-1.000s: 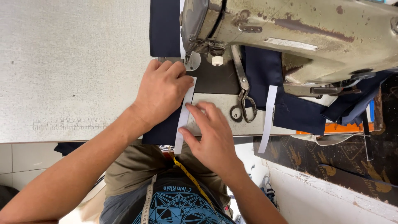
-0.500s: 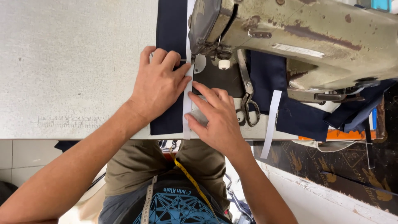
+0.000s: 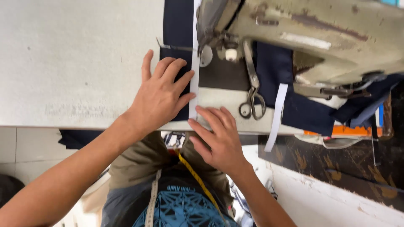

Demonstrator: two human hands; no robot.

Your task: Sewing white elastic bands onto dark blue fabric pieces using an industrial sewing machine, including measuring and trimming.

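Both hands have slid the cloth farther under the machine since the earlier pictures, so more navy fabric now shows beyond the needle and the hands sit nearer the table's front edge. Left hand [image 3: 162, 94] lies flat, palm down, on the navy fabric [image 3: 179, 29], its fingers [image 3: 170, 69] spread a little apart and pressing rather than gripping, fingertips touching the white strip [image 3: 194, 63] that runs along the fabric's edge. Right hand [image 3: 221, 141] rests just beside it, fingers [image 3: 210, 117] loosely apart and extended flat, their tips on the lower end of the same strip at the table's edge. Just beyond the left fingertips stands the worn beige sewing machine [image 3: 303, 38], its presser foot over the strip. Metal scissors [image 3: 251, 90] lie to the far side of the right fingers, near but not touching them. A second white strip [image 3: 275, 117] hangs past the scissors over more dark cloth. No containers are in view. A yellow measuring tape [image 3: 195, 178] hangs beneath the right wrist, against the person's chest.
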